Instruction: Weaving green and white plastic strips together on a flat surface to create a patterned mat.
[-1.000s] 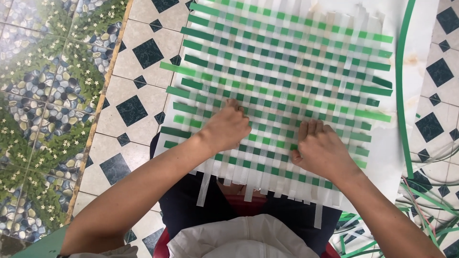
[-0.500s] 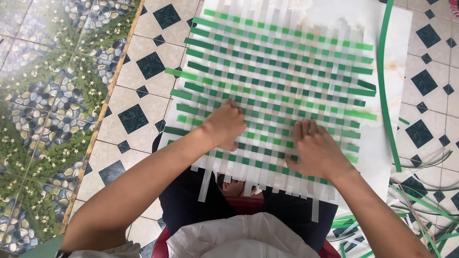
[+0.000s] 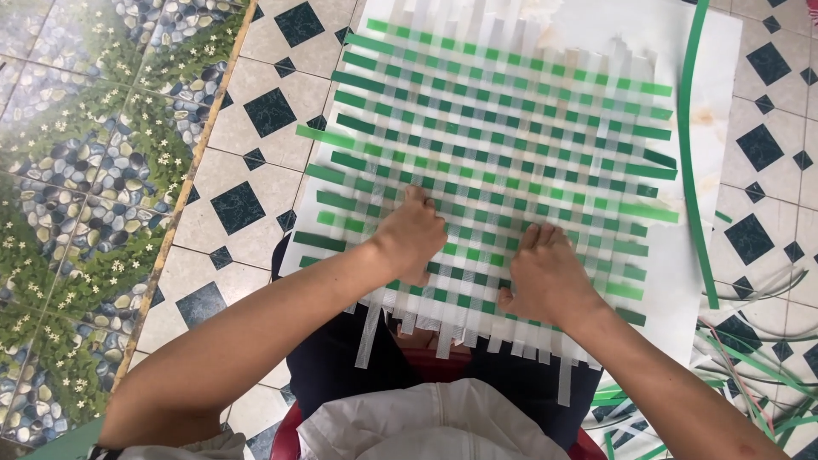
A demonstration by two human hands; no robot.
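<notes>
A flat mat [image 3: 503, 145] woven from green and white plastic strips lies over a white board [image 3: 665, 281] resting on my lap. My left hand [image 3: 413, 234] presses on the near left part of the weave, fingers curled against the strips. Flat on the near right part lies my right hand [image 3: 545, 277], fingers pointing away. Loose white strip ends [image 3: 443, 332] hang off the near edge of the mat, over my dark trousers.
A long green strip [image 3: 692, 153] curves along the right side of the board. Several loose green and grey strips [image 3: 750, 358] lie on the tiled floor at the lower right. Pebble-and-flower patterned tiles [image 3: 77, 170] cover the floor at the left.
The view has shifted a little, so the mat sits slightly lower and more to the right. Both hands stay pressed on the near rows, with only small finger movement.
</notes>
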